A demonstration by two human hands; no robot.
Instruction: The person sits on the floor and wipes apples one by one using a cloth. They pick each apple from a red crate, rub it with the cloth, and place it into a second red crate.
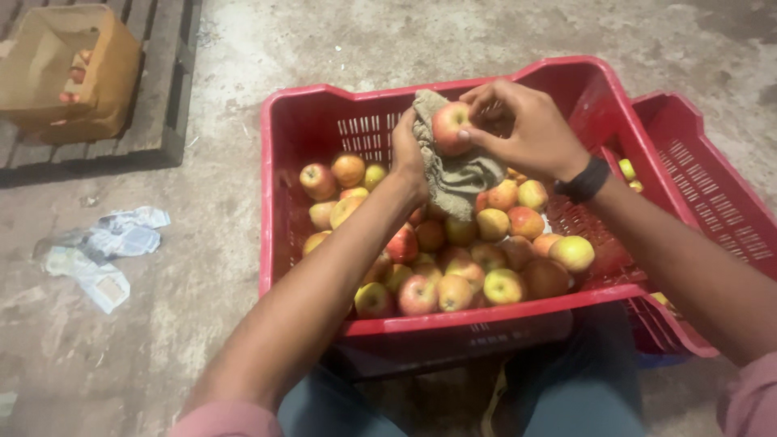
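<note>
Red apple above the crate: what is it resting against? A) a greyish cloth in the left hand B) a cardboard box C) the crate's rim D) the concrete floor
A: the red apple sits against the greyish cloth held by the left hand, with the right hand fingers on it, above the red crate.

1. The apple [450,127] I have my right hand [526,129] on is red with a paler yellow blush; the cloth [455,174] under it, in my left hand [407,154], is a drab olive-brown weave.
2. The crate [307,121] is bright red with slotted walls; the apples [453,267] in it run red, orange and yellow-green.
3. My wristband [584,180] is black; my sleeves [749,400] are pink.
4. The second crate [712,186] is the same red.
5. The cardboard box [65,73] is tan; the floor [162,324] is mottled grey; the crumpled paper [105,247] is whitish-blue.
</note>
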